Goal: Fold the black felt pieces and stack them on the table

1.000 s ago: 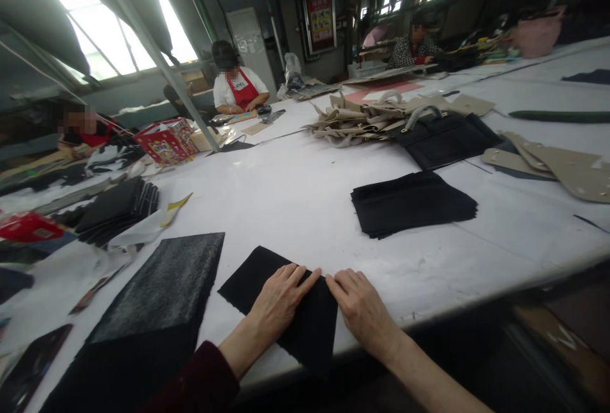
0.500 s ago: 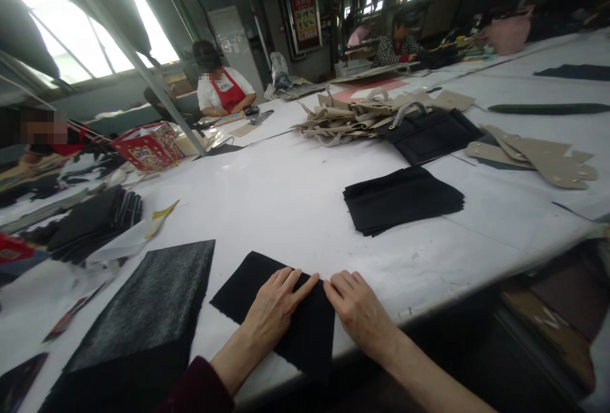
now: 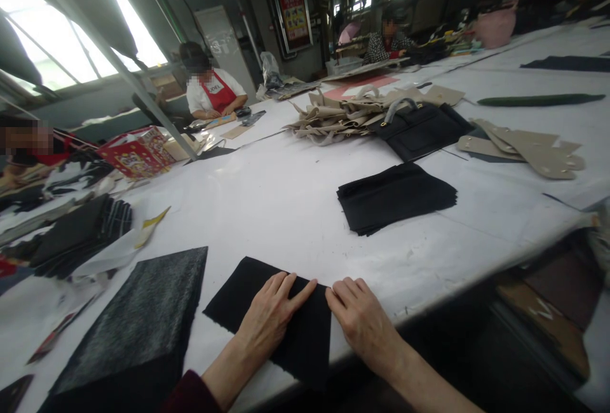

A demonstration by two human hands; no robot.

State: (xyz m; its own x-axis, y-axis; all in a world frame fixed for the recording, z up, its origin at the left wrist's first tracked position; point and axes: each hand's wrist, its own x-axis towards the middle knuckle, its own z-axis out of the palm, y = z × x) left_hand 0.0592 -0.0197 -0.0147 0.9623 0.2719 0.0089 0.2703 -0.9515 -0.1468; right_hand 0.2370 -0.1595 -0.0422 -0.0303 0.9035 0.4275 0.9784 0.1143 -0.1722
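A person's two bare hands work at the near edge of a long white table [image 3: 267, 200], over a flat piece of black material [image 3: 229, 298] that lies at the near centre, one corner reaching the table's edge. The left hand [image 3: 267, 311] rests palm-down on the piece, fingers extended toward its far edge. The right hand [image 3: 362, 318] has its fingers curled, the tips touching the piece's far right corner; whether they pinch it cannot be told. Just left lies a larger grey-and-black sheet [image 3: 143, 311]; beyond the right hand sits a stack of black pieces [image 3: 395, 197]. Farther back, a black handbag [image 3: 419, 130] with a grey handle lies tilted, its contents hidden, touching a loose heap of tan pieces [image 3: 328, 114]. To its right are more tan pieces [image 3: 534, 146] with small studs. Several other containers stand around the table. On the far left a red printed box [image 3: 138, 152] leans beside a pale post [image 3: 128, 82]; its contents cannot be made out. At the far centre are a bunched clear plastic bag [image 3: 271, 70] and a pale plastic bin [image 3: 344, 67], and at the far right a pink bucket [image 3: 495, 25]; what they hold is unclear. A co-worker [image 3: 216, 92] in a red apron sits at the far left side.
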